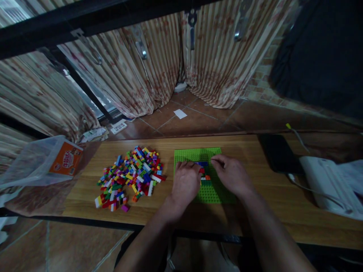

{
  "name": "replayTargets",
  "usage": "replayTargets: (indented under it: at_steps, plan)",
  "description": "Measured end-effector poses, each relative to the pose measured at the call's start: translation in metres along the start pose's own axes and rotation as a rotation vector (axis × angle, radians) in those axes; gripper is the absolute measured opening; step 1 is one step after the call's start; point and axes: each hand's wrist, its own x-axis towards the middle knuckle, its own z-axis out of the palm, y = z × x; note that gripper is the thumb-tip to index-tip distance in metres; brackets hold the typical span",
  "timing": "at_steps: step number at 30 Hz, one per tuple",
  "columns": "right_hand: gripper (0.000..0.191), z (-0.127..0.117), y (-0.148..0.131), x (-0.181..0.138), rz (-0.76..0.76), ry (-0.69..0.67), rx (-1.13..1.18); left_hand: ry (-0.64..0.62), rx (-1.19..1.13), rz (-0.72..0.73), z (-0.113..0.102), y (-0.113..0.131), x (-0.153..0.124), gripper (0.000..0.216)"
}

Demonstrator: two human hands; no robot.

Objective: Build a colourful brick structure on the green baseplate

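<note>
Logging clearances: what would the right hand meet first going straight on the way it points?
The right hand would probably meet the blue brick on the green baseplate; depth is unclear.

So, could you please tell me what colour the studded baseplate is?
The studded baseplate is bright green, as the head view shows best.

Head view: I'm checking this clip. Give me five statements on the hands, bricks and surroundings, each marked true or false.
1. The green baseplate lies on the wooden table. True.
2. The loose bricks are heaped to the right of the baseplate. False: the brick pile lies to its left.
3. The left hand is over the baseplate's left part. True.
4. The right hand rests on the brick pile. False: the right hand is at the baseplate's right side.
5. Striped curtains hang beyond the table. True.
</note>
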Motion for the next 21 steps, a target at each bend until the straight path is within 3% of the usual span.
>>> replayTargets:
  at_steps: [13,21]
  plan:
    - [0.024,0.0030,0.0012,-0.0018,-0.022,-0.050,-0.037,0.033,-0.075,0.005,0.0048,-0.0038,-0.0031,0.017]
    - [0.025,0.0031,0.0001,-0.0011,-0.011,-0.061,-0.056,0.060,-0.089,-0.166,0.0075,0.0020,0.0026,0.014]
